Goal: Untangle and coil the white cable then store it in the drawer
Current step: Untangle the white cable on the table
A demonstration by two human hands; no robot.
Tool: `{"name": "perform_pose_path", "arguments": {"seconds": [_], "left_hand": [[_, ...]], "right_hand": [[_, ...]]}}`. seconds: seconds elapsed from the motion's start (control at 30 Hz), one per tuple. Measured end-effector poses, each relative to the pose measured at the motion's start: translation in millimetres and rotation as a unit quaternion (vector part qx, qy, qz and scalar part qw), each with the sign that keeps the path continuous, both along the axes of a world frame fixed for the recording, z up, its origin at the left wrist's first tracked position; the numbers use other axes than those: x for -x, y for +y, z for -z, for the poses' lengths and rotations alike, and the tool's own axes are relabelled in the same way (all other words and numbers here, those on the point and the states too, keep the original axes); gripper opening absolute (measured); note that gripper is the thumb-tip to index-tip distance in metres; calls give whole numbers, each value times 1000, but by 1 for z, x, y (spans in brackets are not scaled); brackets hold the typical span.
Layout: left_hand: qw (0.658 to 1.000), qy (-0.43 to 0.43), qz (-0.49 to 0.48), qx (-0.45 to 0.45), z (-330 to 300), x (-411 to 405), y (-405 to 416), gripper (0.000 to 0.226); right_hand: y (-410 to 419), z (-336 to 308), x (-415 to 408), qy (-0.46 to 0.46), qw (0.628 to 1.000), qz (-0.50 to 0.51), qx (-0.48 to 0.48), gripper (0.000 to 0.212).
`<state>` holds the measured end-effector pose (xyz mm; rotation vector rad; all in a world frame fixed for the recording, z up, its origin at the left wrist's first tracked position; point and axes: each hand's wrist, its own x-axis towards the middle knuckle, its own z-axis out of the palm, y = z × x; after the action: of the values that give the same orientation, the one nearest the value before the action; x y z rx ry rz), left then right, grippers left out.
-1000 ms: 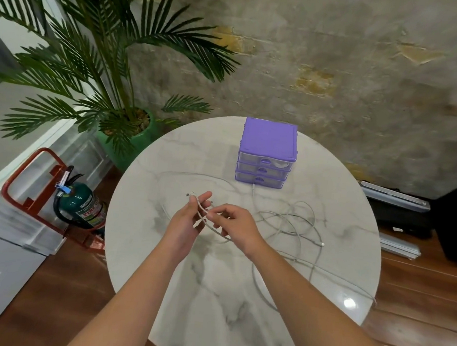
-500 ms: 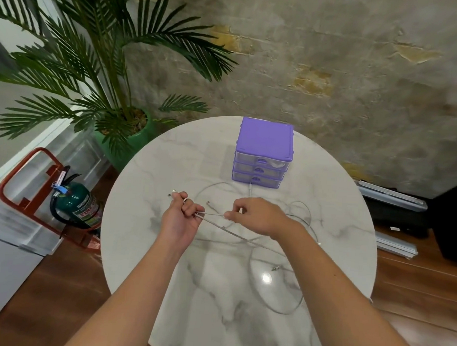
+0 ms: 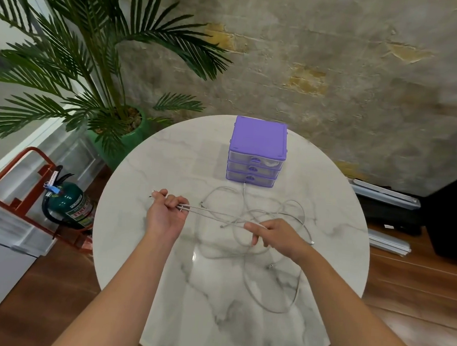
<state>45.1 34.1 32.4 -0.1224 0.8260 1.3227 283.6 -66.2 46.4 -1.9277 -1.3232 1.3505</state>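
Here 2 hands hold 1 white cable (image 3: pixel 246 216) above the table (image 3: pixel 141 173): left hand (image 3: pixel 166 214) fisted on 2 strands, right hand (image 3: pixel 274 235) pinching them. Loose loops lie before 1 closed 3-drawer box (image 3: pixel 258 142).

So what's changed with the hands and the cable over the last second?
The hands have drawn apart: the left hand stayed near the table's left side gripping its bunch of white cable, while the right hand slid rightward along it, pulling strands taut between them. The loose loops on the table shifted. The purple drawer unit remains shut, and both hands keep their hold.
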Motion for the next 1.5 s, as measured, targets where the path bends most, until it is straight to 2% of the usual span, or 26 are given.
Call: {"name": "perform_pose_path", "arguments": {"seconds": [0.1,0.2,0.23,0.37,0.47,0.57,0.63,0.73,0.83,0.9,0.93,1.0,1.07,1.1,1.17,1.2,1.27,1.4,1.5], "left_hand": [[1000,6,2,-1,1,-3,1,30],[1000,25,14,-3,2,-4,2,31],[999,32,16,-2,3,-4,1,31],[999,46,10,8,4,-5,3,30],[998,57,-6,15,7,2,8,31],[997,81,0,21,15,8,10,34],[995,102,5,22,19,10,10,33],[980,195,45,0,14,10,8,31],[933,329,145,-34,4,0,4,28],[874,418,237,-71,-4,-16,-3,26],[832,463,291,-98,-8,-25,-8,27],[724,539,398,-163,-16,-44,-21,35],[626,584,470,-214,-21,-61,-32,41],[594,591,496,-227,-22,-67,-36,43],[554,590,535,-243,-21,-76,-39,42],[544,586,545,-253,-20,-79,-39,39],[546,574,548,-267,-17,-85,-40,38],[595,581,499,-245,-14,-94,-42,30],[616,581,466,-257,-14,-97,-39,33]], "right_hand": [[0,-16,-4,72,996,22,-43,28],[3,-18,-11,66,994,37,-78,17],[6,-13,-16,43,994,48,-86,21],[5,-4,-24,-67,995,53,-49,58],[-4,-2,-33,-175,984,35,17,65],[-11,7,-39,-255,965,7,59,64],[-12,14,-39,-202,978,19,56,58],[-12,15,-35,-25,997,76,19,41],[-8,12,-28,-19,998,55,-9,32],[-5,11,-21,-18,998,52,-32,31],[-4,11,-18,-11,997,55,-44,30],[-1,9,-11,9,996,63,-66,29],[2,4,-7,27,993,77,-82,28],[3,1,-6,25,993,81,-88,27],[5,-4,-8,12,992,85,-93,28],[5,-4,-9,8,992,86,-93,28],[5,-6,-12,2,992,84,-90,30],[2,-7,-15,8,993,85,-86,39],[-6,-4,-23,50,992,87,-71,27]]}}
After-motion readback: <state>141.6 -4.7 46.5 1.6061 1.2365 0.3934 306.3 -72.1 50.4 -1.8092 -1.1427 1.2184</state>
